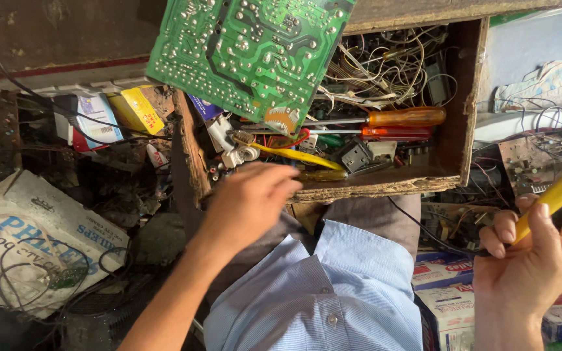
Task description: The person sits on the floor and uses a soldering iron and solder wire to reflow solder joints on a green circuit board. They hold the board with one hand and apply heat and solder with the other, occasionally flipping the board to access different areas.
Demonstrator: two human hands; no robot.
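Note:
My left hand point(250, 203) reaches over the front edge of an open wooden drawer point(372, 184), fingers loosely curled beside a dark amber tool handle point(321, 175); whether it touches that handle is unclear. My right hand point(535, 260) is raised at the right and holds a yellow-handled tool point(552, 201) between thumb and fingers. A green circuit board point(248, 52), solder side up, leans over the drawer's back left. Inside lie an orange-handled screwdriver point(406, 117), a red-handled one point(395, 133), a yellow-handled tool point(292, 155) and tangled wires point(385, 68).
A crumpled paper bag point(27, 227) with black cable lies at the left. Small yellow and blue boxes point(115, 117) sit behind it. Another circuit board point(538, 162) with wires is at the right, printed cardboard boxes point(450, 292) below it. My blue shirt point(320, 292) fills the bottom centre.

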